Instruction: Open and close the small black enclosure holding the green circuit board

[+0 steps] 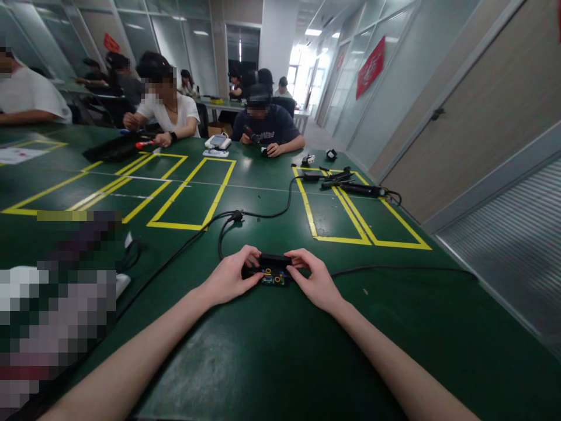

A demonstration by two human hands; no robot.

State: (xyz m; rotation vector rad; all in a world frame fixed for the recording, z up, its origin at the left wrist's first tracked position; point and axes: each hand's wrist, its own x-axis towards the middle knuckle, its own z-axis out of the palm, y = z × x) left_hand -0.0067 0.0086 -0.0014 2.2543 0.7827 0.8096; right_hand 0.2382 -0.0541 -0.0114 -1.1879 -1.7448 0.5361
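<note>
Between my two hands is an opened black power adapter case point(275, 259), held low over the green table point(263, 351). Its circuit board point(274, 278) shows on the near side, with small yellow and orange parts on it. My left hand point(232, 273) grips the left end, thumb along the near side and fingers behind. At the right end, my right hand point(314, 279) pinches the case between thumb and fingers. A black cable point(372, 268) runs off to the right, and a black plug point(236, 216) lies beyond my left hand. Fingers partly cover the case ends.
Yellow tape outlines point(177, 224) mark the table. At the far right lie black tools and parts point(344, 180). A long black cord point(184, 248) crosses on the left, near a pixelated area. Across the table, a person in a dark shirt point(274, 130) and another in white point(182, 114) are working.
</note>
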